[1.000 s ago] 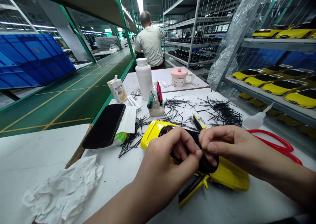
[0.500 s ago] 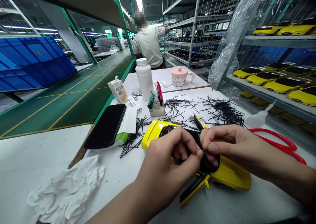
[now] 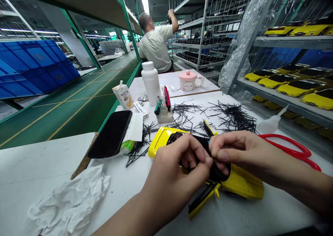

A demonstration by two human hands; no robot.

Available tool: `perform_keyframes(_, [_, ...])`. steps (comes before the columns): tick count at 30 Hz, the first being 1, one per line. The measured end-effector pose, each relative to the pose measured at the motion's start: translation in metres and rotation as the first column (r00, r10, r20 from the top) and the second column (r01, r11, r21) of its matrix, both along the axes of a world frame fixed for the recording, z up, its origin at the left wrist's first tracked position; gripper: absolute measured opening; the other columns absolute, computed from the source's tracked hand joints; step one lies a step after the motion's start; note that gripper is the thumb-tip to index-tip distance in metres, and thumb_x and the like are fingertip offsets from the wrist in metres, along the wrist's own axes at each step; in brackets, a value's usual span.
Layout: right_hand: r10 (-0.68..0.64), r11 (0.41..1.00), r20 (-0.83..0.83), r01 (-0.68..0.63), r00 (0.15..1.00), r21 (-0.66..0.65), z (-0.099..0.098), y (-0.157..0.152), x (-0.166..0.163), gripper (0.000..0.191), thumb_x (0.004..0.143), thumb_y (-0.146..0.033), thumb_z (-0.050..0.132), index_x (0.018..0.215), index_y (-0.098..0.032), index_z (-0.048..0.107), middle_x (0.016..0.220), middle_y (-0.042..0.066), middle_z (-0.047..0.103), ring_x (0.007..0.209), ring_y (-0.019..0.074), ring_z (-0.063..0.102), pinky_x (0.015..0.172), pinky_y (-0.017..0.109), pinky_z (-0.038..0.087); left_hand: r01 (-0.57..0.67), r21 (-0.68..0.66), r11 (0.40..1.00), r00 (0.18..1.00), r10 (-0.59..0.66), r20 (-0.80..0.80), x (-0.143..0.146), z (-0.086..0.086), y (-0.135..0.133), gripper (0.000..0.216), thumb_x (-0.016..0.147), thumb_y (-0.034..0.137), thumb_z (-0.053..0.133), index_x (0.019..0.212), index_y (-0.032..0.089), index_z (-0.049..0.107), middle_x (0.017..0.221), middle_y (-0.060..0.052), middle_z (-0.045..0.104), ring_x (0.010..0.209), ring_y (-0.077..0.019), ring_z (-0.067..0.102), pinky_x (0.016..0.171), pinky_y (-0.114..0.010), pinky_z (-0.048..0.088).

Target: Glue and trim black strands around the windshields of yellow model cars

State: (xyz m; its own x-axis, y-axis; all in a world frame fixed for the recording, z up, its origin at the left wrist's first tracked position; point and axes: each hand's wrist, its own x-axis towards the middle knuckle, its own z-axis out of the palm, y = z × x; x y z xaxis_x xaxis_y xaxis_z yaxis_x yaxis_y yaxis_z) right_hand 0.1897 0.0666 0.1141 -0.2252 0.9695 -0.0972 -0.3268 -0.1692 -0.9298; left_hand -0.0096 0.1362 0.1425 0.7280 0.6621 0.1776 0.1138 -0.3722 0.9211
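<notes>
Looks like a glossy yellow model car with a black midsection, and sits on the white worktop, slanting from one end at the far left to the other at the near right. Has a door swung open on each side, with the near door jutting out toward the near left, dark-faced and yellow-edged beside a small yellow mirror-like piece, and the far door standing out on the far side. Shows smooth yellow bodywork at both ends, but is largely hidden across the middle.
</notes>
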Motion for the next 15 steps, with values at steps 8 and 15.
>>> perform_keyframes(8, [-0.03, 0.999, 0.064, 0.028, 0.998, 0.025, -0.0002, -0.0002, -0.0007, 0.012, 0.088, -0.035, 0.084, 0.087, -0.024, 0.082, 0.081, -0.001, 0.075, 0.069, 0.0046, 0.067, 0.067, 0.009, 0.053, 0.002, -0.006, 1.0, 1.0, -0.002, -0.017, -0.0015, -0.0006, -0.0003, 0.024, 0.088, 0.019, 0.065, 0.071, 0.023, 0.049, 0.074, 0.003, 0.064, 0.066, -0.0134, 0.056, 0.061, -0.027, 0.043])
perform_keyframes(15, [-0.126, 0.99, 0.132, 0.116, 0.983, 0.083, -0.0002, -0.0053, -0.0014, 0.013, 0.088, -0.034, 0.084, 0.088, -0.024, 0.076, 0.078, -0.003, 0.072, 0.071, 0.006, 0.067, 0.068, 0.01, 0.052, -0.008, -0.032, 0.999, 1.0, 0.009, 0.014, 0.0006, 0.0005, -0.0001, 0.024, 0.089, 0.016, 0.067, 0.072, 0.023, 0.05, 0.078, 0.005, 0.069, 0.069, -0.0119, 0.06, 0.065, -0.024, 0.047])
